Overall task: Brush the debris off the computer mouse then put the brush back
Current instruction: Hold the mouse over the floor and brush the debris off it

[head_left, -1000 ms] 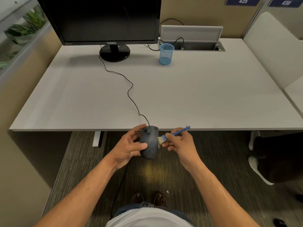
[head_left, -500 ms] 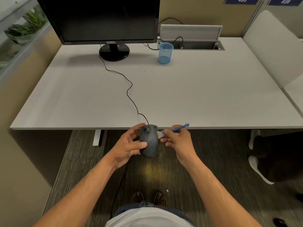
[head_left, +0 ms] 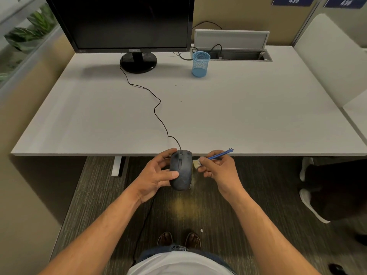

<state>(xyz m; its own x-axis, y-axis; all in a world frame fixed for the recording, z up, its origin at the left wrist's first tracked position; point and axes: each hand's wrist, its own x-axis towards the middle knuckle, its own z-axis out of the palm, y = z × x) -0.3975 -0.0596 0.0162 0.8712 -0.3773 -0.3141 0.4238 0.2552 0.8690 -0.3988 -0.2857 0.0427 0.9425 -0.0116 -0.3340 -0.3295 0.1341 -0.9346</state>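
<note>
My left hand [head_left: 156,175] gripped dusty mouse [head_left: 181,171] off near desk edge [head_left: 79,154]. My right hand [head_left: 218,169] pinched blue brush [head_left: 214,157], bristles just right of mouse. Blue mesh cup [head_left: 200,64] stood far on desk.

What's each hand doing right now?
Left hand: holding the mouse.
Right hand: holding the brush, bristles beside the mouse.

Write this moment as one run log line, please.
left hand: holds mouse | right hand: holds brush | bristles beside mouse
</note>
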